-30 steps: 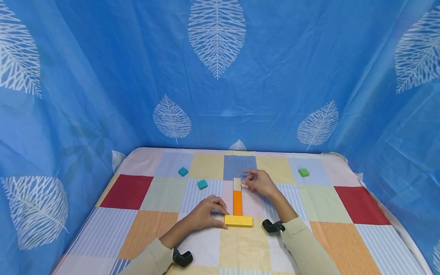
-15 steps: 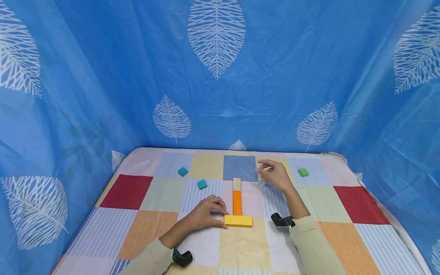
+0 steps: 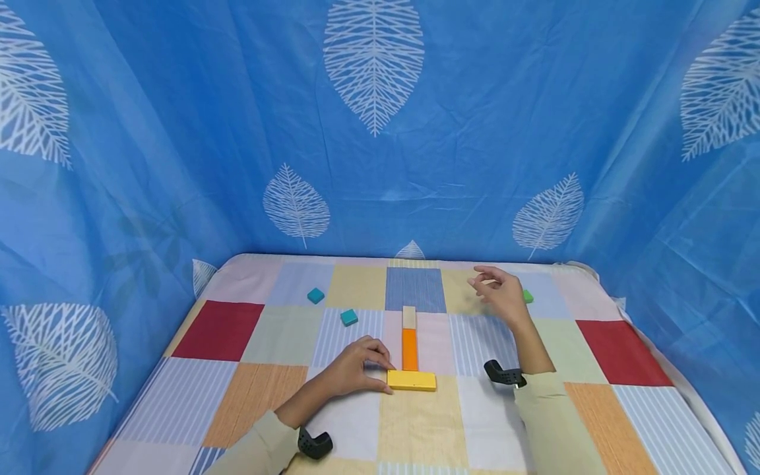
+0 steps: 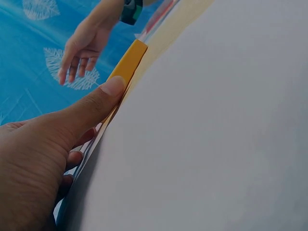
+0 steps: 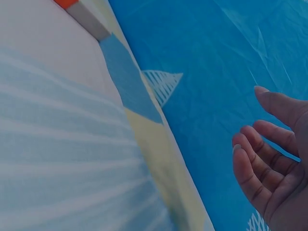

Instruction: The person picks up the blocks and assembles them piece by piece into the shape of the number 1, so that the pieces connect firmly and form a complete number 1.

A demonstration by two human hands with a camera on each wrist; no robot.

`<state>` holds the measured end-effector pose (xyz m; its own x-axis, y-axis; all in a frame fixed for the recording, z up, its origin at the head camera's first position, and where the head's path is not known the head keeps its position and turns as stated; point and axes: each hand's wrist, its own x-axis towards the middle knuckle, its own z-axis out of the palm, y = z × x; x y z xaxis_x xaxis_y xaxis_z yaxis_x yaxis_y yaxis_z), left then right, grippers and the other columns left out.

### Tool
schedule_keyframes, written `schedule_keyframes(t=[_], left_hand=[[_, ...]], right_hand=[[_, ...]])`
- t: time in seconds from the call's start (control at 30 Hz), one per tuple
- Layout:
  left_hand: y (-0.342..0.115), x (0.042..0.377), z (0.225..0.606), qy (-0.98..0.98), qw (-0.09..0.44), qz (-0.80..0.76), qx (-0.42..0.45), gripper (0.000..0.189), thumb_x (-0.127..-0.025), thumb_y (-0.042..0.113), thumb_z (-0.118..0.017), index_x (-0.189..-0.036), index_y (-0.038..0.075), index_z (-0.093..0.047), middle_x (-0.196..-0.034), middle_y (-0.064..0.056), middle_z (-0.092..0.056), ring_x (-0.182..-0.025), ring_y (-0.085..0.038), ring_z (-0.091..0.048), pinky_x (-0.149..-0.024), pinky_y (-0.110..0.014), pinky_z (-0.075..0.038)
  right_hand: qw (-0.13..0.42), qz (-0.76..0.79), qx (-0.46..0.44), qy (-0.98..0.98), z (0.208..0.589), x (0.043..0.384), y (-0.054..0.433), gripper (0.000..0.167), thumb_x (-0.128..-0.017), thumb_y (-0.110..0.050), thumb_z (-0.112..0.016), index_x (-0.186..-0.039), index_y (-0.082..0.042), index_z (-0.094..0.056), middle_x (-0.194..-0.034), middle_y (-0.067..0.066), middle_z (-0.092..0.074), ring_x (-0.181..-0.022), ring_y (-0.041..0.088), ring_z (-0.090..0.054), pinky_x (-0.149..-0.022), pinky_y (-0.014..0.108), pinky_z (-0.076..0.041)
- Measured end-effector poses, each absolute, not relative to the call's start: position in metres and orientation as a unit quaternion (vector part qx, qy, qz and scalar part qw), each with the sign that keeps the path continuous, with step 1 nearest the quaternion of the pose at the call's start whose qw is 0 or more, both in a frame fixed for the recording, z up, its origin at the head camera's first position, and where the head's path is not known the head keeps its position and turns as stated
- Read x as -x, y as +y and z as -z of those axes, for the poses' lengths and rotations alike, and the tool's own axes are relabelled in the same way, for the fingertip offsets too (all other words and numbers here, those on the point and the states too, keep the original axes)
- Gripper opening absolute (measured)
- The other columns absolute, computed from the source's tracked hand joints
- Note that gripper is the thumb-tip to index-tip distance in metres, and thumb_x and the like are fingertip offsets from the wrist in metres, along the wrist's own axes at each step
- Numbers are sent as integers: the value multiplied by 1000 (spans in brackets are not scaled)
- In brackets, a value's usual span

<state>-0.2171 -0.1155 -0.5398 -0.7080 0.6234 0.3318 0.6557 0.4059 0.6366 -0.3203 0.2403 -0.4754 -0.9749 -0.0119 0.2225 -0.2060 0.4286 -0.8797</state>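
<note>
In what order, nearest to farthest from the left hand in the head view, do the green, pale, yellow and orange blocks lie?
From the left hand:
1. Yellow block: pinched at its left end.
2. Orange block: just beyond the yellow one.
3. Pale block: at the orange one's far end.
4. Green block: far right, partly hidden by the right hand.

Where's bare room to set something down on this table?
Left of the leftmost teal block; also right of the right sleeve, nearer than the green block. The middle is crowded: left hand pinching the yellow block, orange block and cream block beyond it.
</note>
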Motion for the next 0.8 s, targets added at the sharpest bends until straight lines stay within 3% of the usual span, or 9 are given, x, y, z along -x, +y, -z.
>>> schedule_keyframes(t=[0.17, 0.8], left_hand=[[-115, 218, 539, -839, 16, 392, 379, 30, -72, 35, -93, -96, 20, -82, -100, 14, -64, -99, -6, -53, -89, -28, -48], [-116, 216, 537, -839, 17, 388, 380, 30, -72, 35, -93, -96, 20, -82, -100, 14, -64, -98, -6, -54, -89, -28, -48]], right_hand=[[112, -522, -42, -845, 475, 320, 255, 53, -95, -35, -73, -136, -3, -62, -109, 20, -66, -76, 5, -66, -64, 24, -57], [159, -498, 59, -850, 481, 316, 299, 55, -93, -36, -75, -136, -3, -63, -110, 17, -65, -73, -2, -60, -62, 17, -54]])
